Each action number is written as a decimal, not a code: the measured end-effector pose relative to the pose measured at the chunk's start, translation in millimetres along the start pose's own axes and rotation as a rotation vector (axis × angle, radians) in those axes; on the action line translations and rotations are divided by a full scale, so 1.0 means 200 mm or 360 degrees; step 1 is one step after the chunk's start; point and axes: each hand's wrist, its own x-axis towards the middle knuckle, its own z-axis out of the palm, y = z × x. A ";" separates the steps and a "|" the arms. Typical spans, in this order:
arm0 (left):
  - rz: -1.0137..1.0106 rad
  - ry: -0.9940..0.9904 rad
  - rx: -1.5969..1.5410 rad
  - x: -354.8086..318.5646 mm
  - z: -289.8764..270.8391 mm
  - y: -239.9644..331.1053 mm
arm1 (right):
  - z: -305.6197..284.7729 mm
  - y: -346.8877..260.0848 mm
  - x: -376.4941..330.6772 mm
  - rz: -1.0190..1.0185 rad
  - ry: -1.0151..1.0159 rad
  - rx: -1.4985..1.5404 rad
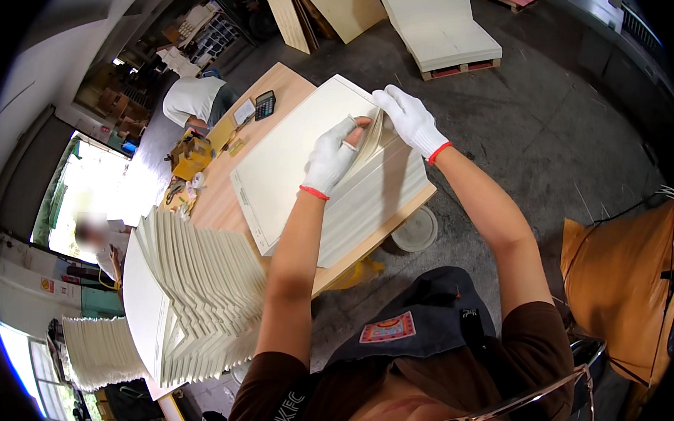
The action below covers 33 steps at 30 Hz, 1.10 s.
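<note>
A thick stack of large off-white paper sheets (301,162) lies on the wooden table in front of me. Its right edge is lifted and curls upward between my hands. My right hand (410,121), in a white knit glove with a red cuff, is closed on the far right corner of the lifted sheets. My left hand (332,158) wears a similar glove with bare fingertips. Its bent fingers and thumb are at the curled edge, closed on the sheets; the exact grip is partly hidden.
Another fanned, uneven paper stack (201,295) stands at the near left. On the table (219,180) are a calculator (265,105) and yellow packaging (192,158). A round bucket (415,229) sits beside the table. An orange-brown wrapped bundle (622,278) stands right. Two people are at left.
</note>
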 end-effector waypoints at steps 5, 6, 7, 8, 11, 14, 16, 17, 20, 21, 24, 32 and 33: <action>0.0022 0.0036 0.0146 0.00 0.01 0.00 | 0.03 0.02 -0.01 -0.0072 0.0055 0.0064; 0.0016 0.0031 0.0110 0.01 0.01 -0.02 | 0.02 0.01 -0.01 -0.0075 0.0051 0.0082; 0.0013 0.0025 0.0069 0.01 0.01 -0.02 | 0.02 0.01 -0.02 -0.0077 0.0049 0.0094; 0.0045 0.0036 0.0062 0.01 0.01 -0.02 | 0.02 0.01 -0.02 -0.0091 0.0068 0.0079; 0.0085 0.0104 0.0036 -0.01 0.01 0.01 | 0.03 0.01 -0.03 -0.0106 0.0086 0.0011; 0.0111 0.0206 0.0102 -0.03 0.01 0.03 | 0.02 0.00 -0.03 -0.0087 0.0068 -0.0094; 0.0238 0.0228 0.0287 -0.03 0.02 0.02 | 0.03 0.02 -0.01 -0.0100 0.0088 -0.0133; 0.0158 0.0177 0.0297 -0.03 0.01 0.03 | 0.04 0.03 -0.01 -0.0109 0.0109 -0.0114; -0.0029 0.0079 0.0380 -0.02 0.01 0.07 | 0.05 0.05 -0.01 -0.0132 0.0153 -0.0065; -0.0057 0.0083 0.0440 -0.02 0.02 0.08 | 0.05 0.05 -0.01 -0.0135 0.0155 -0.0055; -0.0167 0.0067 0.0441 -0.03 0.02 0.12 | 0.05 0.06 -0.02 -0.0125 0.0159 -0.0041; -0.0118 0.0049 0.0326 -0.02 0.01 0.07 | 0.04 0.03 -0.03 -0.0113 0.0166 -0.0009; -0.0079 0.0052 0.0310 -0.01 0.01 0.06 | 0.04 0.03 -0.03 -0.0119 0.0178 0.0001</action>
